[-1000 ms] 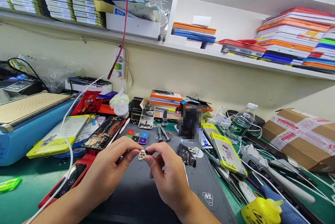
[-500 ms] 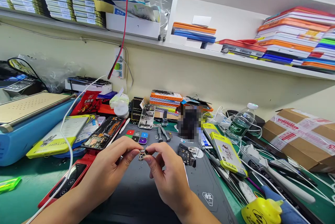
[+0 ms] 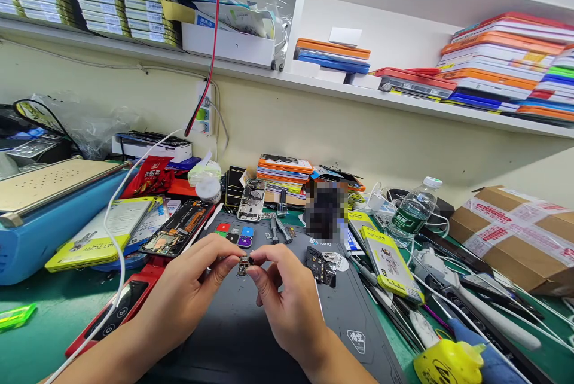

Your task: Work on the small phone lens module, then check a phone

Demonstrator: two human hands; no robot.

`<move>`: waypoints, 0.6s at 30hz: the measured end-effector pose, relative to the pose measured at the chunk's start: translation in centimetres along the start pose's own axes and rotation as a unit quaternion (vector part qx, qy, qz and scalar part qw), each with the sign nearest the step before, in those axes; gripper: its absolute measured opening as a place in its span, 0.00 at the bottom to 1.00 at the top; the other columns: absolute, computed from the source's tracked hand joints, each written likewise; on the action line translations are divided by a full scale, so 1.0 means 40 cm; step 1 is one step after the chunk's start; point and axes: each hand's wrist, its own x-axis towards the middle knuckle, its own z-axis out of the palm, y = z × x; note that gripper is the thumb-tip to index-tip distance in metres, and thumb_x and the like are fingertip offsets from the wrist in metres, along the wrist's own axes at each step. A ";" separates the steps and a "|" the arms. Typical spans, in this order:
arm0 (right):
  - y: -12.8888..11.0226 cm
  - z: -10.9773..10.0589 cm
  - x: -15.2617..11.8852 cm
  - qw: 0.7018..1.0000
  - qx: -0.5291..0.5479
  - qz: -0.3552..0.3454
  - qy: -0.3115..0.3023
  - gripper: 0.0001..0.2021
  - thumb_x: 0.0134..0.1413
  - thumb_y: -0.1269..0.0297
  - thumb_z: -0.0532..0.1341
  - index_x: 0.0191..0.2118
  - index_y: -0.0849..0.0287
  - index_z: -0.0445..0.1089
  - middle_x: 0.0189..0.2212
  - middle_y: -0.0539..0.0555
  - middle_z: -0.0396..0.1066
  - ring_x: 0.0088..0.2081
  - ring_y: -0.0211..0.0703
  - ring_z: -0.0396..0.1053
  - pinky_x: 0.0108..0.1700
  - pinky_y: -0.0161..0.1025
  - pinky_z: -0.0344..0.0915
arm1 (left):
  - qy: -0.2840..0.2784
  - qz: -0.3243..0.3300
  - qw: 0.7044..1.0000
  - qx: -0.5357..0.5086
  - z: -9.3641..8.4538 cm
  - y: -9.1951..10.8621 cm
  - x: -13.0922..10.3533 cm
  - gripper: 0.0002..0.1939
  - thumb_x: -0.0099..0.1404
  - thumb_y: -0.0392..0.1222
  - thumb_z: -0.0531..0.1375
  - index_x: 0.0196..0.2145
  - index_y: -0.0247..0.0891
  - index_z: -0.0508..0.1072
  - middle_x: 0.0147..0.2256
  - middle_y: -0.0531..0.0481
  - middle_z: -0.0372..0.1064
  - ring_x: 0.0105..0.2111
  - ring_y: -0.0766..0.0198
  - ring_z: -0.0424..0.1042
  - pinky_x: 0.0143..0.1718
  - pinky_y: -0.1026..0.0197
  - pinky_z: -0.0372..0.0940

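"What are the hands holding?"

"The left hand (image 3: pixel 192 282) and right hand (image 3: pixel 287 300) pinch a small circuit part (image 3: pixel 243 266) between them, thumbs and fingers closed on its edges, above a dark mat (image 3: pixel 233 330)."

"Any containers?"

"An open white box (image 3: pixel 228 45) on the shelf (image 3: pixel 179 56) holds plastic packets (image 3: pixel 244 18). At right, a cardboard box (image 3: pixel 493 234) is taped shut, contents hidden."

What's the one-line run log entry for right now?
left hand: pinching small electronic component | right hand: pinching same component | beneath: dark gray work mat
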 end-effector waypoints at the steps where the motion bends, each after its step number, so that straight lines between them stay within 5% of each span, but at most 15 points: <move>1: -0.001 0.000 0.001 1.000 0.000 0.001 -0.001 0.22 0.75 0.52 0.53 0.50 0.66 0.76 0.42 0.51 0.69 0.35 0.04 0.62 0.34 0.03 0.53 | 0.000 -0.001 1.000 0.000 0.000 -0.001 -0.001 0.15 0.82 0.34 0.53 0.44 0.30 0.80 0.45 0.55 0.67 0.49 0.96 0.65 0.55 0.95 0.57; 18: -0.003 0.001 0.001 1.000 0.002 -0.004 0.002 0.19 0.75 0.55 0.54 0.50 0.64 0.76 0.43 0.48 0.69 0.36 0.02 0.62 0.33 0.02 0.52 | 0.001 0.011 1.000 0.006 0.001 0.000 0.001 0.13 0.81 0.32 0.53 0.45 0.29 0.79 0.46 0.55 0.67 0.49 0.96 0.64 0.55 0.95 0.56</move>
